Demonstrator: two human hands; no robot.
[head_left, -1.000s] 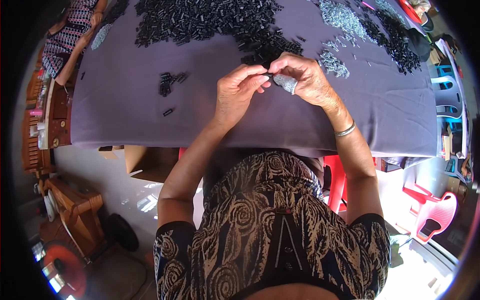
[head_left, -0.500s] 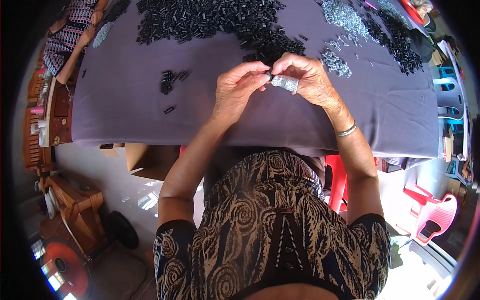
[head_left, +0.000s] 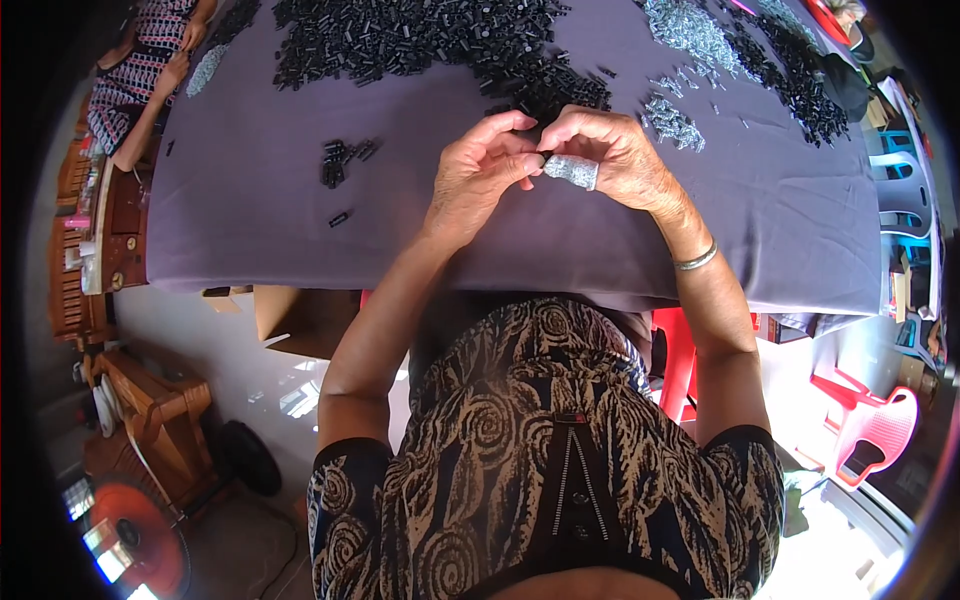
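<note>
Over the grey-purple tablecloth [head_left: 600, 255], my two hands meet fingertip to fingertip. My left hand [head_left: 472, 178] pinches a small black piece [head_left: 545, 156], mostly hidden by the fingers. From the other side, the thumb and forefinger of my right hand [head_left: 628, 165] close on the same piece. A silvery-white wrap [head_left: 572, 172] covers one finger of that hand. Left of my hands lie a small cluster of short black cylinders [head_left: 338, 165] and a single black cylinder [head_left: 340, 219].
A large heap of black cylinders [head_left: 420, 45] spreads across the far table. Small shiny clear or silvery pieces [head_left: 672, 122] lie to the right, near another black heap [head_left: 810, 95]. Another person [head_left: 140, 85] sits at the far left. A red chair [head_left: 875, 435] stands at right.
My left forefinger has lifted slightly away from the black piece, and the piece shows less between the fingertips. Both hands stay in nearly the same place.
</note>
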